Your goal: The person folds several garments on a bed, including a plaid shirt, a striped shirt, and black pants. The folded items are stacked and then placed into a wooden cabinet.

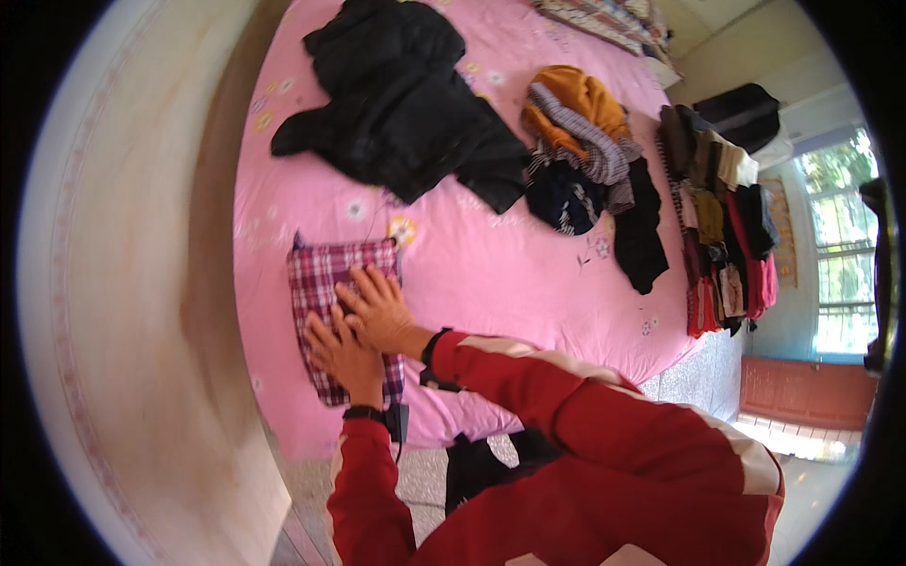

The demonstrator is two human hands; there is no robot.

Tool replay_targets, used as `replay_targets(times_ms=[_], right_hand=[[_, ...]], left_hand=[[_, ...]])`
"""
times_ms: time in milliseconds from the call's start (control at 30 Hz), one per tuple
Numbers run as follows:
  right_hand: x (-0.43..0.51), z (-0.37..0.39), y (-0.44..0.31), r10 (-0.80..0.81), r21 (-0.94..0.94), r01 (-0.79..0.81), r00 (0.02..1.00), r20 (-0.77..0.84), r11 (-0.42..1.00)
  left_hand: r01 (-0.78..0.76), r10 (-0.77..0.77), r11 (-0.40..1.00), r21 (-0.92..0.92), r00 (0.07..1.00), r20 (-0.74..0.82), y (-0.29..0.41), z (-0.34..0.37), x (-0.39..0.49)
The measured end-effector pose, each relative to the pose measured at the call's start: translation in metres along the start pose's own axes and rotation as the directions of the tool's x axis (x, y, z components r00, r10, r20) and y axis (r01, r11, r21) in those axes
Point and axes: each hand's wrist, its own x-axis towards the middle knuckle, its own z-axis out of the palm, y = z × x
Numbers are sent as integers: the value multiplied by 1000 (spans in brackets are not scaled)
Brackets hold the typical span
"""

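Observation:
A folded plaid cloth (318, 272) in pink, purple and white lies on a pink flowered bedsheet (481, 283). My left hand (345, 357) rests palm down on its middle, fingers spread. Just beside and slightly beyond it, my right hand (382, 311) presses flat on the same cloth, with its fingers apart too. The two hands touch or nearly touch near the thumbs, and neither grasps anything. Parts of the cloth are hidden beneath them.
Rumpled black clothing (410, 113) lies farther across the bed. To its right are an orange garment (577, 99), striped cloth and a black garment (640, 233). Several folded clothes (722, 233) are stacked at the right edge. A wall (127, 283) borders the left side.

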Motion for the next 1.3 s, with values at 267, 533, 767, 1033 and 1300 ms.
replay_targets(times_ms=[267, 533, 767, 1033, 1300], right_hand=[[21, 20, 45, 8, 79, -32, 958, 288, 996], [33, 16, 103, -185, 327, 118, 965, 184, 938], [-41, -103, 383, 318, -87, -337, 931, -180, 938], [-62, -255, 547, 434, -386, -550, 830, -349, 741], [-58, -227, 580, 353, -644, -441, 896, -269, 626]], left_hand=[[52, -52, 974, 222, 999, -6, -1, 69, 14], [-5, 27, 990, 144, 989, -148, -15, 89, 24], [-21, 61, 976, 217, 982, -181, -15, 89, 22], [-51, 137, 935, 350, 964, -226, -15, 92, 21], [-5, 120, 884, 467, 969, -217, -12, 92, 22]])
